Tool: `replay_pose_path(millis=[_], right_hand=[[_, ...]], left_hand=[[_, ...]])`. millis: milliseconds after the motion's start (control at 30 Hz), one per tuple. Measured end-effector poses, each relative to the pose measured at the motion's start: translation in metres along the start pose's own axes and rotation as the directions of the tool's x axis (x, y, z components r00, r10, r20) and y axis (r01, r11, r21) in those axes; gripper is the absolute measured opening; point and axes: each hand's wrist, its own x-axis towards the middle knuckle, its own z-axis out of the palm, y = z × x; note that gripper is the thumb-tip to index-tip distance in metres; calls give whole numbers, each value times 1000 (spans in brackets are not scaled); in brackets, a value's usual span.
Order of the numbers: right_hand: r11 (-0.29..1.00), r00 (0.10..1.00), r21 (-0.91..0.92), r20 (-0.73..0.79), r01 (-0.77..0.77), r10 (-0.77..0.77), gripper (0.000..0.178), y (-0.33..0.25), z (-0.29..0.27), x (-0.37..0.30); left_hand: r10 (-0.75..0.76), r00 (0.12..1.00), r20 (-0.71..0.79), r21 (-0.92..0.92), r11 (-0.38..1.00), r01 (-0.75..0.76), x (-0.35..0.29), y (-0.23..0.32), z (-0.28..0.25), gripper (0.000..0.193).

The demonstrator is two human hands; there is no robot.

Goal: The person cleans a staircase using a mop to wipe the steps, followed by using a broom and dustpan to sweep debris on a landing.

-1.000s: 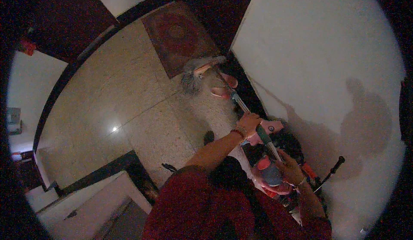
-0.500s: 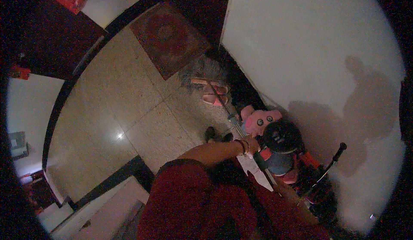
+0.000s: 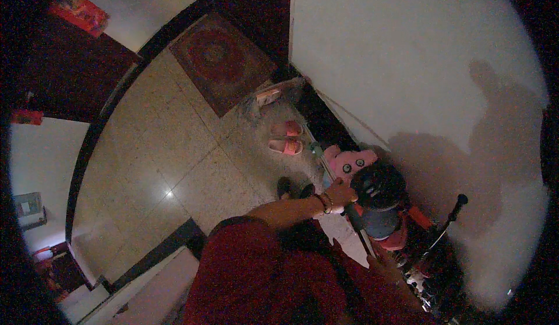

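My left hand [image 3: 339,194], with bracelets at its wrist, is closed around the long pole [image 3: 358,229] of a mop-like tool. My right hand [image 3: 378,262] is at the pole's near end; its fingers are dim and partly hidden. The pole slants away toward a blurred grey, fringed head [image 3: 285,87] by the dark wall base. Just beyond my left hand sit a pink plush toy [image 3: 354,163] with round eyes and a black, rounded, helmet-like thing [image 3: 378,186]. A pale sheet-like thing [image 3: 343,232] shows below that hand.
Pink slippers [image 3: 286,138] lie on the tiled floor [image 3: 145,150], near a patterned mat [image 3: 218,63]. At right, beside the white wall [image 3: 419,51], a black-gripped handle [image 3: 460,201] rises from dark clutter. A pale furniture piece [image 3: 157,287] with a dark edge stands at lower left.
The tool's head has shifted toward the wall, and its pole no longer crosses the slippers. My left hand has moved slightly. The whole view has turned a little.
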Motion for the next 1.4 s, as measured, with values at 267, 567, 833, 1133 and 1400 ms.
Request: replay_pose_path(millis=[267, 567, 833, 1133, 1400], right_hand=[[985, 994, 144, 40, 92, -98, 52, 92, 7, 36], [227, 420, -713, 104, 663, -902, 56, 1, -11, 167], [880, 958, -466, 282, 92, 49, 57, -127, -77, 150], [754, 904, -655, 289, -54, 316, 55, -148, -123, 148], [870, 865, -483, 474, 101, 162, 51, -145, -69, 181]], left_hand=[[-81, 932, 352, 166, 986, 23, 19, -5, 32, 9], [-465, 881, -87, 173, 864, 473, 39, -86, 10, 32], [-606, 796, 17, 66, 795, 604, 54, -76, -60, 48], [-618, 781, -94, 2, 784, 621, 68, -45, -19, 51], [-751, 654, -85, -68, 659, 749, -10, -90, -9, 44]])
